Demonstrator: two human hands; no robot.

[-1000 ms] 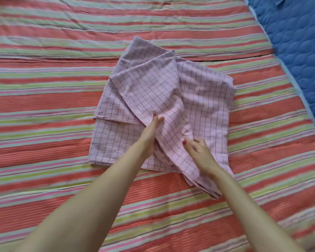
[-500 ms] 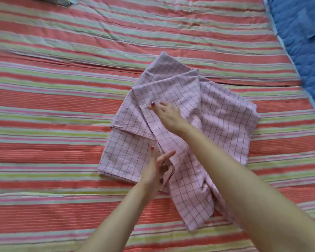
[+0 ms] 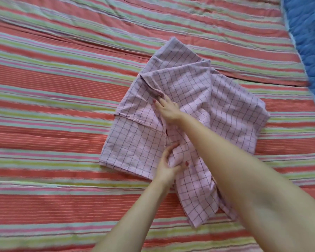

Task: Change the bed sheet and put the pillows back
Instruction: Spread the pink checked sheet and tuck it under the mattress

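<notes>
One folded sheet (image 3: 198, 110) lies on the bed, and two bare hands are on it. It is pale pink with a thin dark grid, and it sits right of the frame's centre on a striped cover (image 3: 53, 110) that fills nearly the whole view in bands of red, green, pink and pale blue. The folding is loose: several layers overlap at angles, one corner points toward the top of the frame, a straight hemmed edge runs across the left part, and a long flap trails down toward the lower right, its end lying on the stripes. The left hand (image 3: 166, 165) comes in from the bottom of the frame and grips a bunch of the cloth at the sheet's lower middle, thumb over the gathered fold, fingers curled beneath it. The right hand (image 3: 168, 110) reaches in from the lower right, its forearm crossing over the flap, and its fingertips pinch a raised ridge of fabric at the sheet's centre left; one red-painted nail shows there, another on the left thumb. In the upper right corner one blue quilted cover (image 3: 309, 42) lies just beside the striped one, their edges meeting along a slanting line. The view is a little blurred, most at the left edge.
</notes>
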